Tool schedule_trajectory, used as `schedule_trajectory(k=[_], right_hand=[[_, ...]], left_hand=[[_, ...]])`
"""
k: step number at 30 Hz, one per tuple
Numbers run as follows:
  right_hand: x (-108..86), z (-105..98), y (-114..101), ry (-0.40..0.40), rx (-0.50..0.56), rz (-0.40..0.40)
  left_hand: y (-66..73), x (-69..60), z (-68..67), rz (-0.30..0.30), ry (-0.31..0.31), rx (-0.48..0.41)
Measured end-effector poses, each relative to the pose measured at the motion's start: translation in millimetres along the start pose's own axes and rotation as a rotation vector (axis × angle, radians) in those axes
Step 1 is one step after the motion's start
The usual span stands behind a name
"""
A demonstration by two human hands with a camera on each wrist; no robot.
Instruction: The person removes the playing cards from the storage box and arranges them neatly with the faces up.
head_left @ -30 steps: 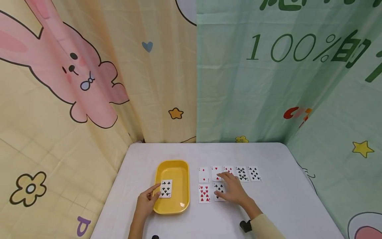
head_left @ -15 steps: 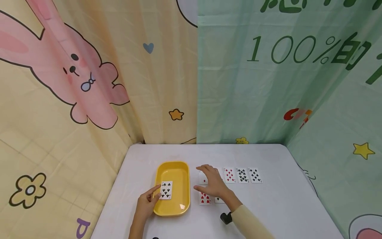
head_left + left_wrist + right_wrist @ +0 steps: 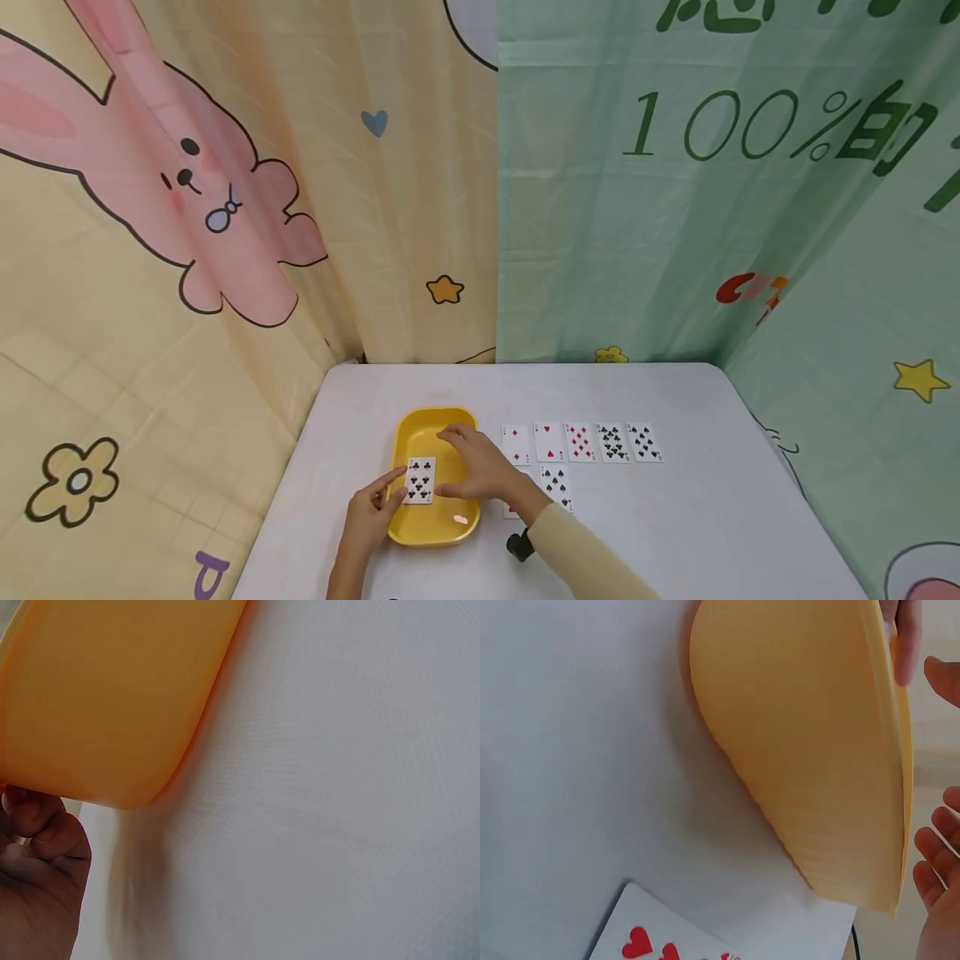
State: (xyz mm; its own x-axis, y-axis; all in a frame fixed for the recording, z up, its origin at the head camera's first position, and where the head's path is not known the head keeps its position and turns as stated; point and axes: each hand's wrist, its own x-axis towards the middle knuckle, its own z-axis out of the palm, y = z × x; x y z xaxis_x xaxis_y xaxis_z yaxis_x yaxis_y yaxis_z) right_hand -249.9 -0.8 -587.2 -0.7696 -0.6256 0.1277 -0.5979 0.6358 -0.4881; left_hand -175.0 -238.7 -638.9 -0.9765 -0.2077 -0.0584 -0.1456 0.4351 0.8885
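A playing card with black clubs [image 3: 420, 481] shows face up over the yellow tray [image 3: 435, 533]. My left hand [image 3: 369, 515] holds this card at its left edge between finger and thumb, above the tray's left rim. In the left wrist view, that hand's curled lower fingers [image 3: 56, 829] lie beside the tray wall. My right hand [image 3: 483, 471] is over the tray's right side, thumb and fingers spread apart, with its thumb tip close to the clubs card. The right wrist view shows the hand's relaxed fingers [image 3: 937, 859] above the tray; nothing is seen between them.
Right of the tray, several face-up cards form a back row, from the two of diamonds [image 3: 515, 445] to a spades card [image 3: 645, 442]. In front lie another spades card [image 3: 555, 485] and a hearts card [image 3: 510, 510], mostly covered by my right arm. Curtains hang behind the white table [image 3: 675, 533].
My right hand has moved left from the spades card in the front row, across the hearts card, to over the tray. My left hand and its card stay almost where they were.
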Motion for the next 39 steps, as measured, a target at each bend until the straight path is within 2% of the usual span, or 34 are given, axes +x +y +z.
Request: schedule_trajectory(k=[5, 10, 16, 20, 23, 26, 31, 39], right_hand=[[10.5, 14, -10, -0.071, 0.024, 0.013], [18.3, 24, -12, -0.108, -0.032, 0.026], [26.2, 32, -10, -0.113, -0.165, 0.031], [32.2, 39, -11, -0.151, -0.305, 0.038], [35.2, 42, -13, -0.188, -0.368, 0.056], [36.6, 43, -15, -0.215, -0.398, 0.072], [36.6, 48, -14, -0.21, -0.403, 0.075], [40.0, 48, -19, -0.193, -0.383, 0.074]], left_hand=[[1.1, -0.6, -1.4, 0.001, -0.005, -0.01], [1.0, -0.1, -0.6, 0.0, -0.003, -0.019], [0.0, 0.9, 1.3, 0.012, 0.001, -0.02], [-1.0, 1.9, 1.3, 0.006, -0.009, -0.021], [-1.5, 1.6, 0.9, -0.003, -0.011, -0.028], [-1.8, 2.1, 2.3, -0.002, -0.013, -0.04], [-4.7, 1.8, 5.1, 0.009, -0.013, -0.039], [-3.7, 0.9, 1.7, 0.019, 0.013, -0.008]])
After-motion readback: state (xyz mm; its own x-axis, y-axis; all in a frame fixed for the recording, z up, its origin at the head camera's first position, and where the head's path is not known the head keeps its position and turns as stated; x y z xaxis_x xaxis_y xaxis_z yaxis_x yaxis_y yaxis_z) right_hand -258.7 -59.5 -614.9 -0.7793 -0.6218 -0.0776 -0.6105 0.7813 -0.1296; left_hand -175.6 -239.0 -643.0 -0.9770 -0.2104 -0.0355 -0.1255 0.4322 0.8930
